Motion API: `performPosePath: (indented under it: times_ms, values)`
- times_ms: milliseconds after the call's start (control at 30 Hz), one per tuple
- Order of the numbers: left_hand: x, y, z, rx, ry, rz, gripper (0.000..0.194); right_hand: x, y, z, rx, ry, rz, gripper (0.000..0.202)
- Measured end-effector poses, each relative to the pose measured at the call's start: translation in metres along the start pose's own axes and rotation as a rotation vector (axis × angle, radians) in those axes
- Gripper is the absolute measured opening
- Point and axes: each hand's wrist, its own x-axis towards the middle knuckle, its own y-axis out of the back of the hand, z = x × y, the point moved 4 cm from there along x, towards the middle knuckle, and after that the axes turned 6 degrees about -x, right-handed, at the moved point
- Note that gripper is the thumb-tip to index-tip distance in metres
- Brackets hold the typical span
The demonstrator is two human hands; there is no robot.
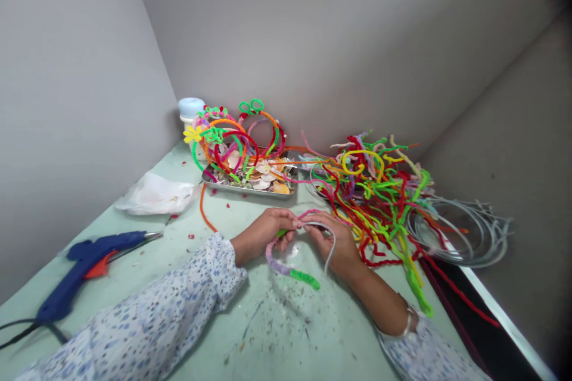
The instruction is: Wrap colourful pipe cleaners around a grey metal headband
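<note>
Near the middle of the green table, my left hand pinches a curved band wrapped in fuzzy stem, with pink, purple and green sections. Its green end hangs below the fingers. Close beside it, my right hand has its fingers closed on the same piece, where a bare grey strip curves out and down. A pink fuzzy stem passes behind the fingertips of both hands. The fingers partly hide where the stem meets the strip.
Behind the hands, a metal tray holds shell-like pieces, with finished fuzzy hoops over it. Tangled stems and coiled grey bands lie right. Left are a blue glue gun, plastic bag and lidded container.
</note>
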Motion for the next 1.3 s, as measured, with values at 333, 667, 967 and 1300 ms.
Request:
performPosePath:
  times_ms: [333, 667, 967, 1300]
  values:
    - [0.003, 0.000, 0.000, -0.093, -0.146, 0.036, 0.010, 0.001, 0.012, -0.007, -0.103, -0.098, 0.194, 0.011]
    - [0.001, 0.000, -0.001, -0.025, -0.167, 0.031, 0.016, -0.001, 0.012, -0.014, -0.092, -0.036, 0.168, 0.004]
    - [-0.003, 0.000, 0.003, 0.159, -0.255, 0.113, 0.023, 0.000, 0.010, -0.017, -0.150, -0.024, 0.143, 0.004]
    - [0.000, 0.002, -0.002, 0.102, -0.193, 0.108, 0.023, 0.001, 0.003, -0.014, -0.161, -0.006, 0.059, 0.008]
